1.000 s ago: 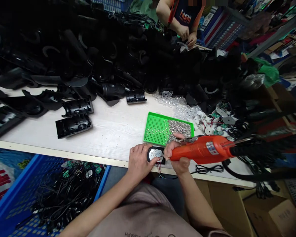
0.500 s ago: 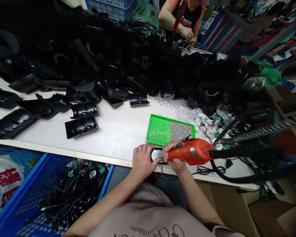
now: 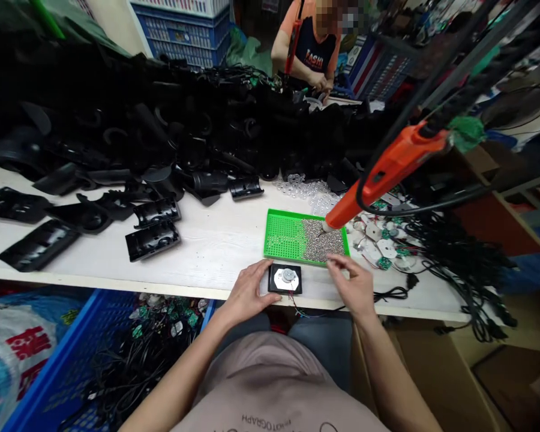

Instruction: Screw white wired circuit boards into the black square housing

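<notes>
My left hand rests at the bench edge, thumb and fingers spread apart. It sits at the left side of a small black rectangular housing. In the housing lies a white plate with a round silver motor, and thin coloured wires run from it over the bench edge. My right hand is at the front right edge of the green tray, fingers loosely bent and apart, with nothing visible in them. Small metal screws fill the tray's right part. An orange electric screwdriver hangs free, tilted, its tip over the screws.
Black plastic shells lie at left, and a dark heap of them covers the back. Clear plastic pieces, white motor parts and black cables lie at right. A blue crate stands below. A co-worker sits opposite.
My right hand has let go of the orange screwdriver, which has swung up and away to the right. My left hand has loosened from the housing. The whole view has shifted slightly.
</notes>
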A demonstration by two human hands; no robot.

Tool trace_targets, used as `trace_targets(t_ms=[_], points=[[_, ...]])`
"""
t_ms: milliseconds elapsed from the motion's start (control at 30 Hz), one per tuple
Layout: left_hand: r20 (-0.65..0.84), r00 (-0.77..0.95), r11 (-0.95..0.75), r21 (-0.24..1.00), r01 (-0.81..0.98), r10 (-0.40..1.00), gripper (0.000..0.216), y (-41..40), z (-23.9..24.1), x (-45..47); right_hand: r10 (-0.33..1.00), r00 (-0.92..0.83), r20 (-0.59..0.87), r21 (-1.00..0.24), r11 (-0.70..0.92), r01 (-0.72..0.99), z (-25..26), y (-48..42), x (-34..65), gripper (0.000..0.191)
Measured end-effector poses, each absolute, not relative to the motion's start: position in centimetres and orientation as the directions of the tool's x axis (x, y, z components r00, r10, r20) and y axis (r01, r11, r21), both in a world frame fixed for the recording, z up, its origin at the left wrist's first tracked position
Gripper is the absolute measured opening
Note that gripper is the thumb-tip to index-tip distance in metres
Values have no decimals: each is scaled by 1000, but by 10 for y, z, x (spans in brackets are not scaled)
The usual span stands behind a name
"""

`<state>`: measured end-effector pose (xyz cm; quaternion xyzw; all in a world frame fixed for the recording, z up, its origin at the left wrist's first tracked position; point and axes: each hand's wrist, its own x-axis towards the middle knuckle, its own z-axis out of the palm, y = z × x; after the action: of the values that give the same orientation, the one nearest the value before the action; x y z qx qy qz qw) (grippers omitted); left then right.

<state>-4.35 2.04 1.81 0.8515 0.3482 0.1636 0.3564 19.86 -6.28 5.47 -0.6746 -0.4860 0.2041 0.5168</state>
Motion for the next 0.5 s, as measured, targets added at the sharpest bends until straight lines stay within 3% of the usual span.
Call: trace_targets(t_ms=[67,167,267,500], points=[[49,685,-511,705,492,727,78,20,15,-41,913,347,213,-818,-28,574,36,-67,185,19],[90,666,-538,672,508,741,75,19,8,-35,970,157,188,-651,4,759,23,-61,156,30],[141,654,-571,644,509,743,64,22,3,-31,976,135,169,-494,-34,869,26,-49,137,32],[186,658,-616,597,514,729,53,38,-4,-27,984,166,62,-442,-122,889,43,-32,133,24]])
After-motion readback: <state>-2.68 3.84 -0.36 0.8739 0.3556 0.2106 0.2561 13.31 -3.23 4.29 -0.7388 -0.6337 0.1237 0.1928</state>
